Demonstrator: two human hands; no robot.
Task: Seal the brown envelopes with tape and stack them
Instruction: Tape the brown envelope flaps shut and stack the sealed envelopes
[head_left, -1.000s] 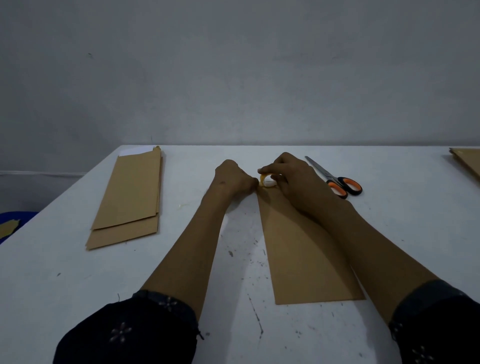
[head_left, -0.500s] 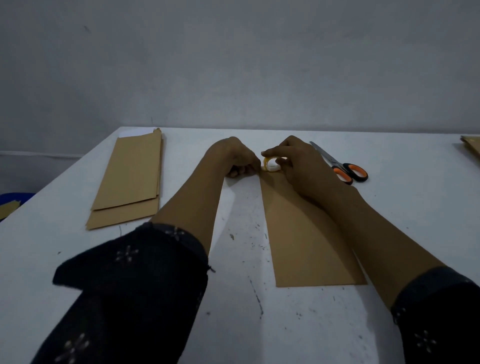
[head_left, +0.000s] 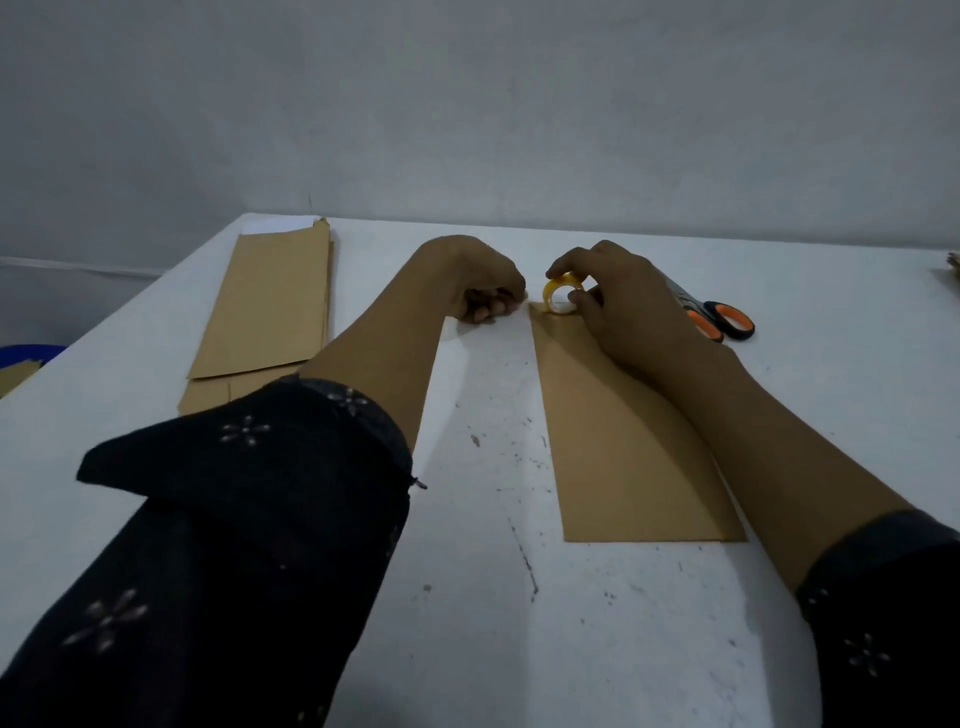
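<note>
Yellow tape roll (head_left: 562, 300) pinched in my right hand (head_left: 631, 306) at envelope (head_left: 618, 431) top; left hand (head_left: 480, 283) curled, apparently anchoring tape end at corner for sealing.

No text, label, brand, number or sign can be read in this view. The brown envelope (head_left: 618, 447), the roll of tape (head_left: 562, 294) and the scissors (head_left: 719, 322) show plain surfaces only, without any writing.
</note>
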